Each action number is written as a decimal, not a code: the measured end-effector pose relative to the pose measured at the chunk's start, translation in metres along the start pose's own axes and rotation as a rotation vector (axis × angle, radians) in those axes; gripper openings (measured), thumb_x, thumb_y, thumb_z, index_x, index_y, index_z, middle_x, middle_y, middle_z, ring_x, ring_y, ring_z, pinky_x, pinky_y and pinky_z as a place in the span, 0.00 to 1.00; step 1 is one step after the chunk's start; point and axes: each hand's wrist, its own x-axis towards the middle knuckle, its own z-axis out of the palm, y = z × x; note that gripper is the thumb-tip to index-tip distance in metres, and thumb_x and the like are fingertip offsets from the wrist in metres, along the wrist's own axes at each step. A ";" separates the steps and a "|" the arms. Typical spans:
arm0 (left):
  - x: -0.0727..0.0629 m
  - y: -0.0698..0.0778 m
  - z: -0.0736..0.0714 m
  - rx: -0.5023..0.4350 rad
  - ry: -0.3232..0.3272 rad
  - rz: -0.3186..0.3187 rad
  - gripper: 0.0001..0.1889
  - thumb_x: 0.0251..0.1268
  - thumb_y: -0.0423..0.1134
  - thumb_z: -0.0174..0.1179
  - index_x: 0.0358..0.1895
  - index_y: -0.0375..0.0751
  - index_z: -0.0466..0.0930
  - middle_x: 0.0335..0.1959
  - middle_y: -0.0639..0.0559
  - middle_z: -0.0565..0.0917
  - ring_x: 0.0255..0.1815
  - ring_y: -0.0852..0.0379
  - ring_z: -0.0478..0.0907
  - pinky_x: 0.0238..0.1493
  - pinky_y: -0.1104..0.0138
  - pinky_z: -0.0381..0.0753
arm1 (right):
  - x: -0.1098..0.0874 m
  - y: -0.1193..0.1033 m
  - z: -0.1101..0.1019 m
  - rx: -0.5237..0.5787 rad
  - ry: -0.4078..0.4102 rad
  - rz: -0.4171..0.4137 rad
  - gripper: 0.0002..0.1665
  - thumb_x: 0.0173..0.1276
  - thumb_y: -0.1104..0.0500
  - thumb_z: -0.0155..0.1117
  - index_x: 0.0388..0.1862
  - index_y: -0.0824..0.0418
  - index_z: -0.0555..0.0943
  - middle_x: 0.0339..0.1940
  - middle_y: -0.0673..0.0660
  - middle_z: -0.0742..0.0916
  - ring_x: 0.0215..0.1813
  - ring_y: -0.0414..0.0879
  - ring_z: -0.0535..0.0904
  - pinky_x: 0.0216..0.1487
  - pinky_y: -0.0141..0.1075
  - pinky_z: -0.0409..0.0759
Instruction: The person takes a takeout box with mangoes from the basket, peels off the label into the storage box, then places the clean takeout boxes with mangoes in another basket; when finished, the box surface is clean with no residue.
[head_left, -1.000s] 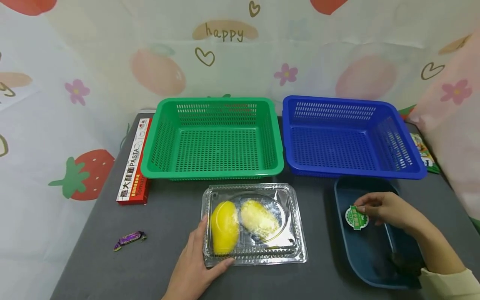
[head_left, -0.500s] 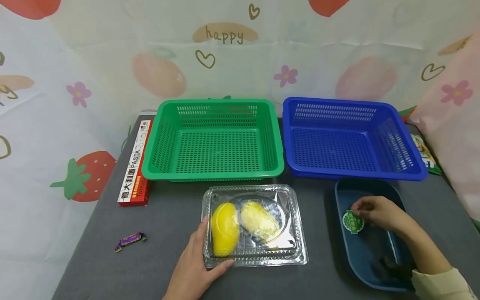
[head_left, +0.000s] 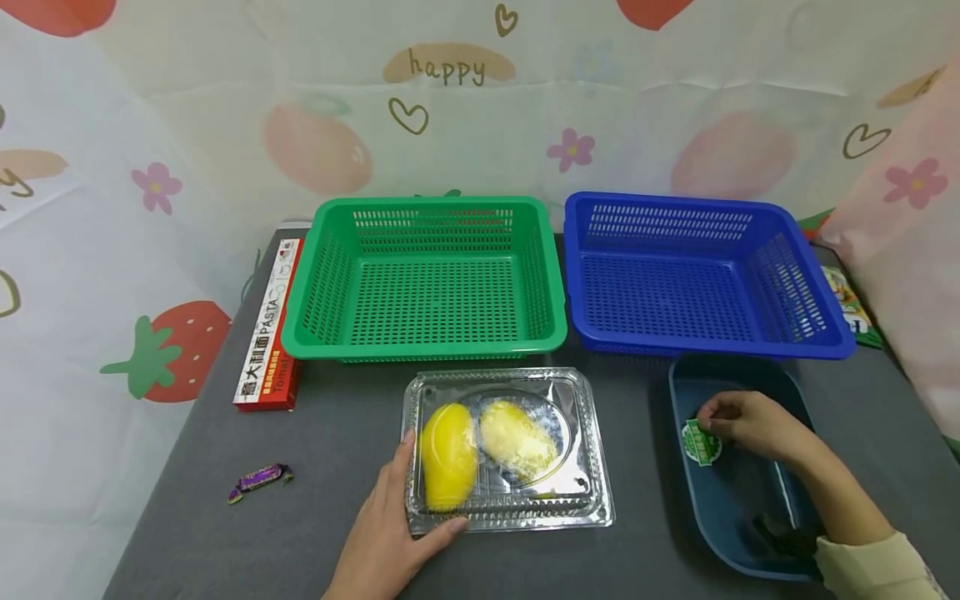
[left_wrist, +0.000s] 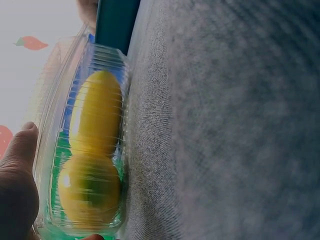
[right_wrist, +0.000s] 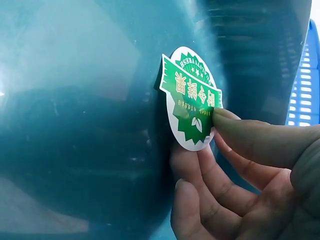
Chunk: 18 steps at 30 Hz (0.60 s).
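Compared with a second ago, the green-and-white label (head_left: 702, 446) has been shifted leftward inside the dark blue tray (head_left: 723, 517), closer to its left wall, with the right hand (head_left: 757, 427); it is pinched by its edge between thumb and fingers, though whether the tray is touched by it cannot be told. The clear container (head_left: 547, 518) has been left in place, its near left corner flanked by the left hand (head_left: 384, 517), thumb and fingers spread wide. Only in the right wrist view is "FRESH" made legible; only in the left are the yellow fruits (left_wrist: 92, 187) seen through the ribbed side.
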 end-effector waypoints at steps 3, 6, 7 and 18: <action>-0.001 0.000 0.000 0.004 0.006 0.003 0.58 0.47 0.71 0.63 0.77 0.62 0.36 0.61 0.42 0.71 0.57 0.43 0.74 0.54 0.45 0.74 | 0.001 0.001 -0.001 -0.007 -0.004 -0.010 0.11 0.72 0.58 0.56 0.42 0.65 0.79 0.34 0.53 0.84 0.33 0.43 0.74 0.31 0.34 0.72; 0.000 -0.001 0.001 0.011 0.010 0.006 0.58 0.47 0.71 0.63 0.77 0.62 0.36 0.60 0.42 0.71 0.56 0.43 0.75 0.53 0.46 0.75 | 0.001 0.002 0.001 -0.015 -0.001 -0.021 0.11 0.72 0.58 0.56 0.42 0.66 0.79 0.34 0.53 0.84 0.34 0.44 0.74 0.33 0.36 0.72; 0.000 -0.001 0.001 0.013 0.011 0.006 0.58 0.47 0.72 0.63 0.77 0.62 0.36 0.60 0.42 0.71 0.55 0.44 0.75 0.52 0.46 0.75 | 0.002 0.002 0.001 -0.021 0.002 -0.028 0.11 0.72 0.58 0.56 0.42 0.66 0.79 0.34 0.53 0.84 0.35 0.44 0.74 0.34 0.37 0.72; 0.001 0.000 0.001 0.020 -0.006 -0.010 0.58 0.46 0.73 0.61 0.77 0.62 0.36 0.59 0.42 0.71 0.53 0.44 0.75 0.51 0.46 0.76 | -0.004 -0.008 -0.003 -0.182 0.067 0.007 0.20 0.70 0.49 0.59 0.50 0.63 0.81 0.39 0.56 0.86 0.39 0.48 0.81 0.36 0.43 0.77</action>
